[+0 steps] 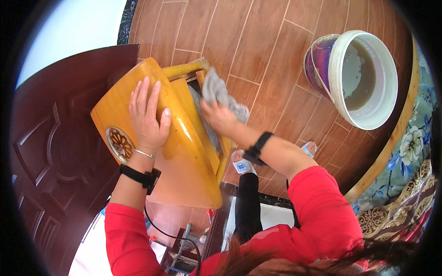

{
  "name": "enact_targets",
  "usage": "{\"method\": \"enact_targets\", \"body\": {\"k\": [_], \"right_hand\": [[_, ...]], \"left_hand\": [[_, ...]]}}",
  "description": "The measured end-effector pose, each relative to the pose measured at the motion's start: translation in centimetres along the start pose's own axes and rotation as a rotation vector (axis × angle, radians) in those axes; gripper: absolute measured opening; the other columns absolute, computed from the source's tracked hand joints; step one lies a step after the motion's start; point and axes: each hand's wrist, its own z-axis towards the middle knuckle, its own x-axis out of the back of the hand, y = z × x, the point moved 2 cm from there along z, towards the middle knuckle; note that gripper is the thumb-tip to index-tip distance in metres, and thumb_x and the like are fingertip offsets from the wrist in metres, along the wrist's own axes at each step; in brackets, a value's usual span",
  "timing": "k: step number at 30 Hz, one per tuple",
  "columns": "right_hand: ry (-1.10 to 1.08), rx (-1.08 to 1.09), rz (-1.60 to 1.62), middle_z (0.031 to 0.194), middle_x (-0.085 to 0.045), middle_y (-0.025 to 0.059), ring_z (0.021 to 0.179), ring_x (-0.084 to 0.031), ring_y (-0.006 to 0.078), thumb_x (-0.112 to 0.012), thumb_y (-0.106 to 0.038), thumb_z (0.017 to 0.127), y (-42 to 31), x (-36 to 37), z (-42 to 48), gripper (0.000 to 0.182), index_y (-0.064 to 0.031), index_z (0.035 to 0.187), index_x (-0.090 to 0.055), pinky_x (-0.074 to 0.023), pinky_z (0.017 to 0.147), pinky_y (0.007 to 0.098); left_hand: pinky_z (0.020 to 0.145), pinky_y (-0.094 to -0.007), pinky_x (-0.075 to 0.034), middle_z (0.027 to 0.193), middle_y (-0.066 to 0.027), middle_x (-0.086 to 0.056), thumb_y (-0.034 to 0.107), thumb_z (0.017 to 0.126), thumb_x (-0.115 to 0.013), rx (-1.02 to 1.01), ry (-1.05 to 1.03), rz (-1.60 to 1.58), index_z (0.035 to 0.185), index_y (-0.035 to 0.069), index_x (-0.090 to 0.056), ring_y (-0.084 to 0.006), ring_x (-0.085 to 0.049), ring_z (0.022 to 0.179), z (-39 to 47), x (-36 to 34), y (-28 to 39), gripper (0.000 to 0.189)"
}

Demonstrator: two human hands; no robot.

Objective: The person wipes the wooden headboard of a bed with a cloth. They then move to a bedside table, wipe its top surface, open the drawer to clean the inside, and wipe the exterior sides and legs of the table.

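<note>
A yellow varnished wooden piece of furniture (179, 165), like a small table or stool, stands tilted in my view. My left hand (146, 119) lies flat on its top with nothing in it, fingers slightly spread and thumb out. Beside that hand, a round metal-rimmed inset (119, 145) with a petal pattern is set into the surface. My right hand (218, 119) grips a grey cloth (219, 91) at the furniture's side, near an opening below the top and a rounded wooden leg (183, 70). Cloth and hand are blurred by motion. The opening's inside is mostly hidden.
A white-rimmed bucket (340, 79) of murky water stands at the right on the wood-look tiled floor (262, 45). A dark red panelled door (65, 138) is at the left. Floral fabric (411, 145) lies along the right edge. My slippered foot (242, 165) is near the furniture.
</note>
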Motion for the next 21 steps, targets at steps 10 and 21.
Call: {"method": "enact_targets", "body": {"k": [10,21], "right_hand": [[-0.211,0.209,0.284,0.126,-0.047,0.0016,0.092,-0.048,0.0211,-0.051,-0.021,0.078,-7.6,-1.7,-15.4,0.030,-0.0174,0.105,-0.064,-0.0463,0.074,0.0280],[-0.085,0.007,0.206,0.123,-0.050,0.0012,0.094,-0.056,0.0234,-0.053,-0.014,0.078,5.4,1.5,4.5,0.026,-0.0115,0.102,-0.063,-0.0541,0.066,0.0318]], "left_hand": [[0.109,-0.0445,-0.019,0.143,-0.0119,-0.033,0.024,0.084,-0.043,0.010,-0.006,0.007,0.134,0.010,-0.042,-0.0307,-0.027,0.132,-0.6,-0.1,-0.4,0.052],[0.107,-0.0466,-0.022,0.141,-0.0128,-0.035,0.021,0.079,-0.051,-0.006,0.032,-0.026,0.132,0.010,-0.045,-0.0319,-0.031,0.130,-0.4,-0.3,-0.5,0.055]]}}
